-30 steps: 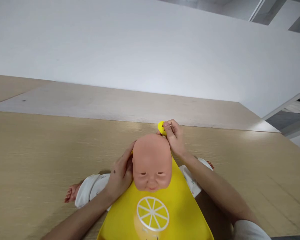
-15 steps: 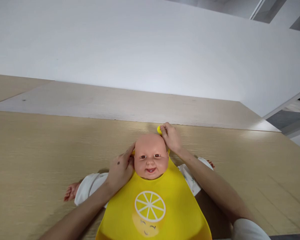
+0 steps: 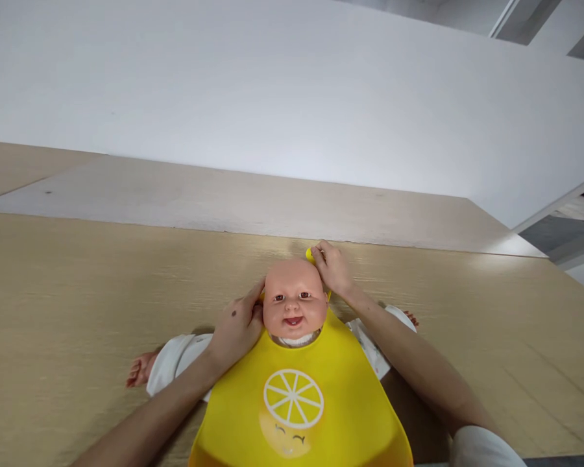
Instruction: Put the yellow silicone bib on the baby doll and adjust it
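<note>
Yellow bib (image 3: pixel 294 415) on doll (image 3: pixel 292 301), lying at the near edge of the counter (image 3: pixel 78 292).
Bib looks light, rubbery and floppy, best held by the strap ends. Right grip (image 3: pixel 333 269) pinches the tab (image 3: pixel 311 254) at the head's 12 o'clock. Left grip (image 3: pixel 236 327) is cupped at 9 o'clock, hold unclear. The head sits between the grips; sleeves (image 3: pixel 172 370) spread at 3 and 9.

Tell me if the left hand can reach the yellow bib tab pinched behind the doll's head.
Probably, but not straight: the doll's head sits between the left hand and the tab, which the right hand pinches.
</note>
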Demonstrator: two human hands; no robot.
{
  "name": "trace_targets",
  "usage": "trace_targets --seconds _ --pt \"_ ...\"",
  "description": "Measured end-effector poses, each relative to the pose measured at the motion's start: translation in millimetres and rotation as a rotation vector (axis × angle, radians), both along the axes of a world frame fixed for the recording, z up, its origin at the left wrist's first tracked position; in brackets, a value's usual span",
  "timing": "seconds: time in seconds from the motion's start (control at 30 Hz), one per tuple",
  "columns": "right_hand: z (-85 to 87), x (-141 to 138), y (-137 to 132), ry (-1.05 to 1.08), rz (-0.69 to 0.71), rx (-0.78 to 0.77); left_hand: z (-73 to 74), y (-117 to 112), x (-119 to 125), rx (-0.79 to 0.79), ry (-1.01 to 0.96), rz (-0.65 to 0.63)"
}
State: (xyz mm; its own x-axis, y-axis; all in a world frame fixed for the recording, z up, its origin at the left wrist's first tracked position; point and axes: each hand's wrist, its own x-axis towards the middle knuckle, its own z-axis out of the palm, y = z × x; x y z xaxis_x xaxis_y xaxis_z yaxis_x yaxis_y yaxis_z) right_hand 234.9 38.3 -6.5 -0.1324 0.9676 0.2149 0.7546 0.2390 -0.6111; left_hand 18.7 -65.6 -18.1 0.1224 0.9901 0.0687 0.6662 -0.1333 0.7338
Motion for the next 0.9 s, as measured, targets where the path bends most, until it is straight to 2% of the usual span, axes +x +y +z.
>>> trace_targets --seconds 0.5,0.9 --pt "-4.2 0.9 1.0 -0.008 -0.005 -0.051 0.7 1.0 0.7 -0.026 0.001 0.006" --pt "-5.9 1.2 2.1 -0.057 -0.009 -0.033 0.0 1.7 1.4 -0.036 0.025 0.021"
